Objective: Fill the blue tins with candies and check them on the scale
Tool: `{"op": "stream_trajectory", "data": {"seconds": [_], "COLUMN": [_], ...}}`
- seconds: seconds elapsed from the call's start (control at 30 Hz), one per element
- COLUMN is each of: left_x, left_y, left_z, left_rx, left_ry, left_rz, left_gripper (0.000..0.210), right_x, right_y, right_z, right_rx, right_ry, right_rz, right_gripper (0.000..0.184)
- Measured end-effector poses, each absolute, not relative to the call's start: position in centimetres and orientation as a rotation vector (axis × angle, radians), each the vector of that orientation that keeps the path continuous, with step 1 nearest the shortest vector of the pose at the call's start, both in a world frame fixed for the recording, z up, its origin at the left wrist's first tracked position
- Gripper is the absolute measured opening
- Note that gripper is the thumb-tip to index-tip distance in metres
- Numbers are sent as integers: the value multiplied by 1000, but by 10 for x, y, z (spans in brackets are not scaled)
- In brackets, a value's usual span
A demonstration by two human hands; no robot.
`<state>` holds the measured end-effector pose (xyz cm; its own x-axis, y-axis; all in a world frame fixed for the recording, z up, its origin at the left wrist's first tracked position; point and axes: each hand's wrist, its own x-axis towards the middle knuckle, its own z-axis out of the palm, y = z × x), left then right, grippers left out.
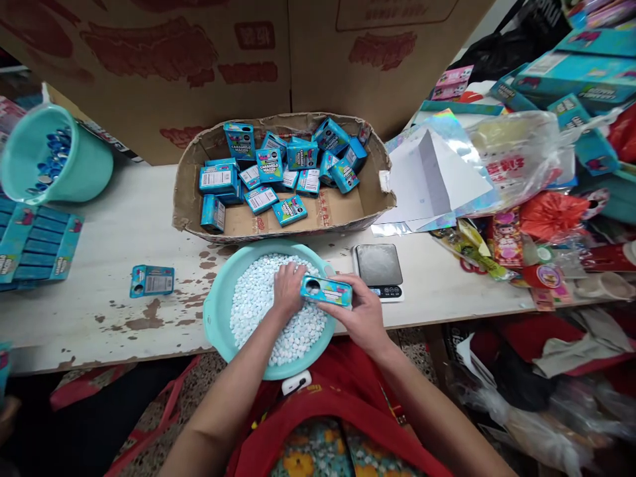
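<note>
My right hand (pixel 365 311) grips a small blue candy box (pixel 328 291), tilted so its top with a round dark hole faces up. Beneath it is a light green basin (pixel 218 318) filled with small white candies (pixel 258 305). My left hand (pixel 289 289) is down at the candies beside the box, its fingers curled; what they hold is hidden. A little digital scale (pixel 379 266) stands on the table just beyond my right hand. Another blue candy box (pixel 152 281) lies alone to the left of the basin.
Behind the basin, a cut-down cardboard carton (pixel 278 228) holds several blue boxes. A green bucket (pixel 84 165) with blue wrapped pieces and stacked blue packs (pixel 40 245) are at left. Bags, papers (pixel 422 179) and packaging crowd the right. Another person's hand (pixel 7 417) shows lower left.
</note>
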<state>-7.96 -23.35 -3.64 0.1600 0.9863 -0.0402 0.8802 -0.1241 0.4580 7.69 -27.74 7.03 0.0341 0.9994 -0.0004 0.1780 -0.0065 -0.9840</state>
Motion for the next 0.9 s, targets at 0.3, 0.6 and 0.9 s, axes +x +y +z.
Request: {"op": "stream_trajectory", "data": {"seconds": [0.3,0.6,0.9], "left_x": [-125,-109,-103], "left_y": [-260,-257,-247], "left_z": [-16,75,83], "left_rx": [974,472,428], "left_ry": [1808,1143,1279], "left_rz": [937,1539,1615], "left_gripper": [27,13,21], "right_x": [58,27,28], "right_y": [-271,-276,-273], "right_z": [57,55,70], "right_rx": [-1452,-1396,-1428], "right_ry": [-1453,-1761,-1808], "right_rz": [1059,993,940], "right_gripper": [34,32,31]}}
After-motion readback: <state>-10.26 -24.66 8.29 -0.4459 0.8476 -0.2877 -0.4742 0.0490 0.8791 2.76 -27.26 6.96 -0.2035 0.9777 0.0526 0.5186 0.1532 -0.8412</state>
